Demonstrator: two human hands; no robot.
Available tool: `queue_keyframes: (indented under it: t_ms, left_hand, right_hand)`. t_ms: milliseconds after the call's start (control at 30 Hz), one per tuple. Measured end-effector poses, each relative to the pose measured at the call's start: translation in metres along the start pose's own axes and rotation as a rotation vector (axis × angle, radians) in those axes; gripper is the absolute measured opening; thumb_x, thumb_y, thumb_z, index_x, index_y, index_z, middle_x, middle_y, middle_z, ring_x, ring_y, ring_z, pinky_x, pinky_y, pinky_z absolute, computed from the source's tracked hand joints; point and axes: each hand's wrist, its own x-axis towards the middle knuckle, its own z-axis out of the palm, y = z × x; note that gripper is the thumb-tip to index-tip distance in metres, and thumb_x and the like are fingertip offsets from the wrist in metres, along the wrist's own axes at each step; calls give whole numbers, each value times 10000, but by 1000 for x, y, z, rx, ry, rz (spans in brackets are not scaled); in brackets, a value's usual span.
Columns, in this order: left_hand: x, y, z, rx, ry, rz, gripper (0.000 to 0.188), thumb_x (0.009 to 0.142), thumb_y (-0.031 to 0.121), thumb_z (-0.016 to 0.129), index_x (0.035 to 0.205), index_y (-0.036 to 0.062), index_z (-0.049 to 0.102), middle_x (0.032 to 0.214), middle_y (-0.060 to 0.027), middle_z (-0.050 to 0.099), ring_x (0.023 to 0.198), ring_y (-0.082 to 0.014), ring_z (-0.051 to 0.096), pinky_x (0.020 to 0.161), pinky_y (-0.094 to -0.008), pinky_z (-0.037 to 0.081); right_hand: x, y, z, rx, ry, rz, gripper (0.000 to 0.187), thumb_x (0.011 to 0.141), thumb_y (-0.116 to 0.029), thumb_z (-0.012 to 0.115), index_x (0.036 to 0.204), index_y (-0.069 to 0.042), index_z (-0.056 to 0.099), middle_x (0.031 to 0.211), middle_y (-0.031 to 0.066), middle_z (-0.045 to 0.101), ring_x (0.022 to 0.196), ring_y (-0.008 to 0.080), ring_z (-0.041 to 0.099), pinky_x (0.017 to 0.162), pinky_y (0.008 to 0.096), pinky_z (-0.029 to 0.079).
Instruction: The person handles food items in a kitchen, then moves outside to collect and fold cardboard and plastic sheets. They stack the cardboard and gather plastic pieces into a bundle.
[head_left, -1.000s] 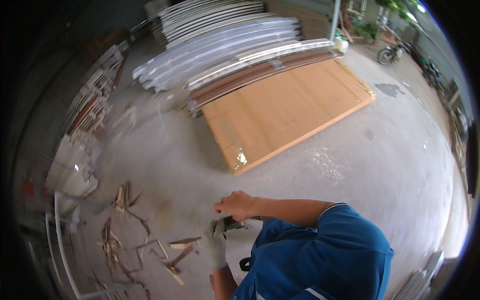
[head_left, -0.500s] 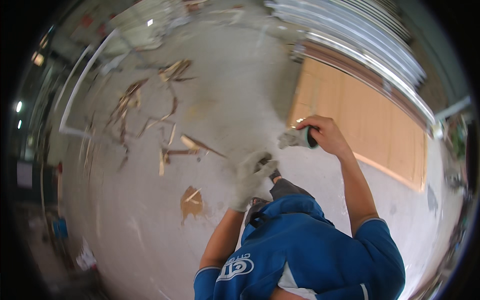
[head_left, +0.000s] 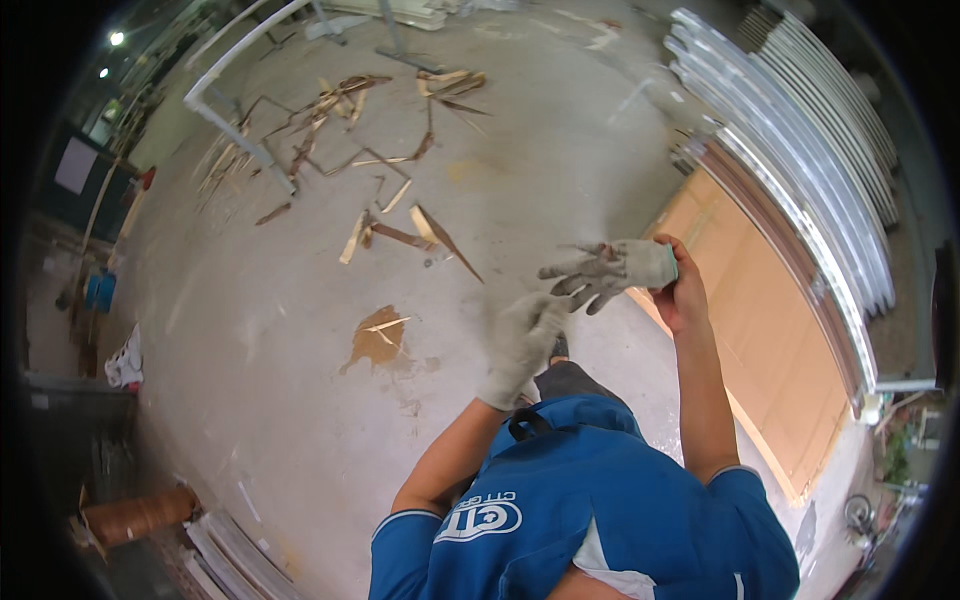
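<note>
My bare right hand (head_left: pixel 682 292) grips a loose grey work glove (head_left: pixel 628 268) by its green-edged cuff. The glove hangs out to the left of that hand, its dark-stained fingers spread toward the left. My left hand (head_left: pixel 522 342) wears a matching grey glove. It is just below and left of the loose glove's fingertips, close to them or touching. Motion smears its fingers, so I cannot make out whether they are closed on anything.
Splintered wood strips (head_left: pixel 425 235) lie on the concrete floor ahead and left, behind a brown stain (head_left: pixel 378 335). A white metal frame (head_left: pixel 225 120) stands far left. To the right are a wooden panel (head_left: pixel 740 320) and stacked metal profiles (head_left: pixel 800 150). A brown roll (head_left: pixel 140 515) lies lower left.
The loose glove, bunched before, now stretches out with its fingers spread. My left hand has moved up and right, nearer to it. The whole view has turned.
</note>
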Motion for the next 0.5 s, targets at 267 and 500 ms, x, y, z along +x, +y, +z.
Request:
queue_keyframes:
  t_ms: [267, 500]
  left_hand:
    - [-21, -1, 10, 87, -65, -207, 251, 908, 211, 663, 872, -37, 670, 698, -6, 607, 647, -80, 520, 589, -253, 428]
    - [-19, -10, 58, 334, -368, -78, 268, 924, 206, 619, 853, -49, 661, 706, -58, 633, 660, -106, 552, 600, -283, 442]
  right_hand:
    - [-20, 20, -3, -638, -90, 22, 263, 821, -124, 613, 1083, -103, 616, 810, 0, 596, 684, 100, 596, 535, 271, 521]
    - [-73, 30, -4, -1107, -99, -189, 185, 769, -126, 614, 942, -64, 633, 844, 128, 664, 768, 317, 644, 716, 412, 505]
